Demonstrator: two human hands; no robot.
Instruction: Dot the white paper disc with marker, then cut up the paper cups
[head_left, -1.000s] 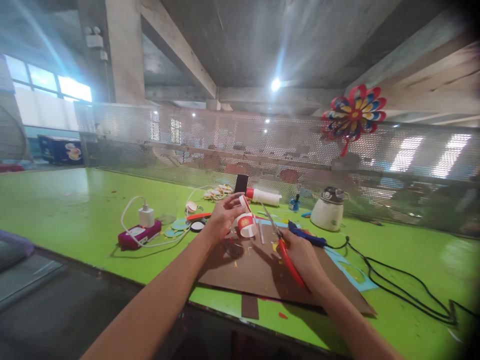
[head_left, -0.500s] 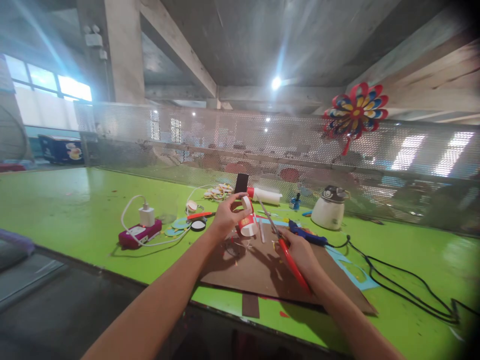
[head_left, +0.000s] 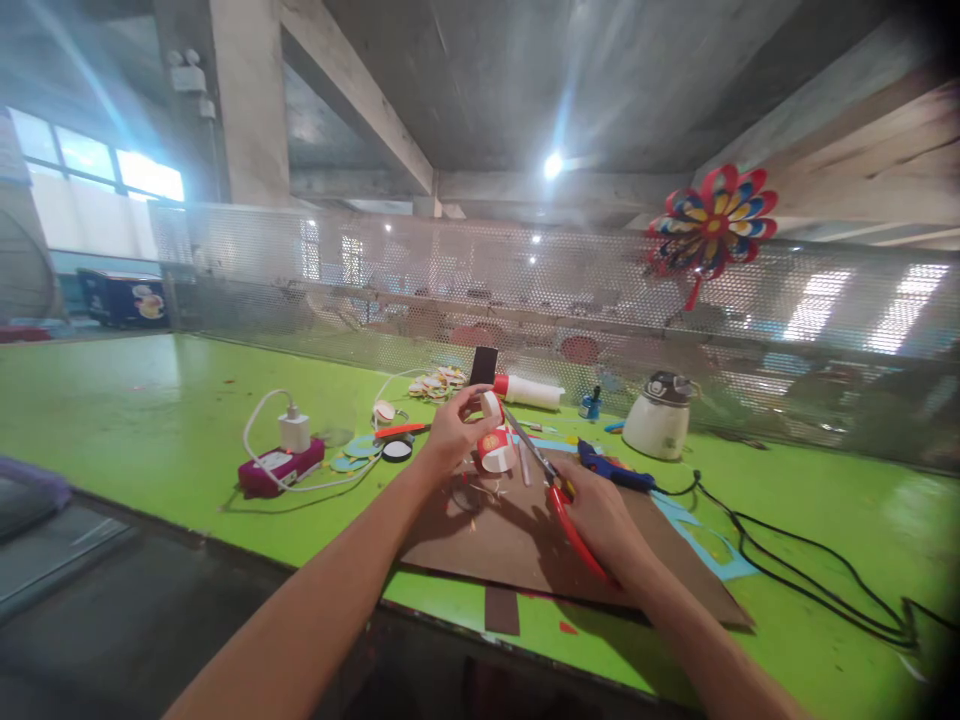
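My left hand point(head_left: 455, 430) is closed on a red and white paper cup piece point(head_left: 496, 450), cut so that a curled strip rises at its top. Red-handled scissors point(head_left: 559, 497) are in my right hand point(head_left: 600, 505), their blades pointing up and left at the paper cup piece. The blade tips reach the curled strip; whether they touch it I cannot tell. Beneath both hands lies a brown board point(head_left: 517, 540) with small scraps on it. A blue glue gun point(head_left: 616, 468) rests just beyond my right hand.
A purple power strip point(head_left: 281, 468) with a white charger stands at left. Behind are a stack of paper cups point(head_left: 532, 392), a black phone-like slab point(head_left: 484, 365) and a white canister point(head_left: 656, 425). A black cord point(head_left: 810, 545) runs right. Perforated mesh point(head_left: 420, 290) borders the green table's back.
The scissors' blades have closed together somewhat, and their handles have shifted slightly left in my right hand. My left hand and the paper cup piece have barely moved.
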